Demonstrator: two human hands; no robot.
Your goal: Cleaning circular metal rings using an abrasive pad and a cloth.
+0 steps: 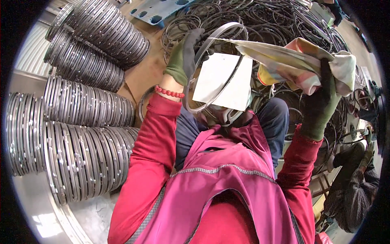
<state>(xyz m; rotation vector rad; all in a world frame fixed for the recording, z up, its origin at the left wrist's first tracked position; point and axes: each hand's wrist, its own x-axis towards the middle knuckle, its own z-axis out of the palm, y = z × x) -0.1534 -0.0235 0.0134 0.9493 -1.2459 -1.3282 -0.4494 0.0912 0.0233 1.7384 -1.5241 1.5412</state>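
Note:
My left hand point(190, 55), in a dark-palmed green glove, is closed around one side of a grey metal ring point(224, 28). The ring stands tilted in front of my lap. In my right hand point(326, 87), gloved the same way, a patterned cloth point(298, 61) in white, yellow and pink is bunched up. Its thin, stretched end reaches left to the ring's upper edge; whether it touches there I cannot tell. Behind the ring, a white square sheet point(215, 77) lies above my knees, partly crossed by the ring's rim.
Tall stacks of metal rings point(87, 158) stand at the left. A large heap of loose dark rings point(268, 18) spreads ahead and to the right. Beyond, at the top, lies a blue plastic pallet point(158, 10). Another person's dark-clothed leg point(345, 179) shows at far right.

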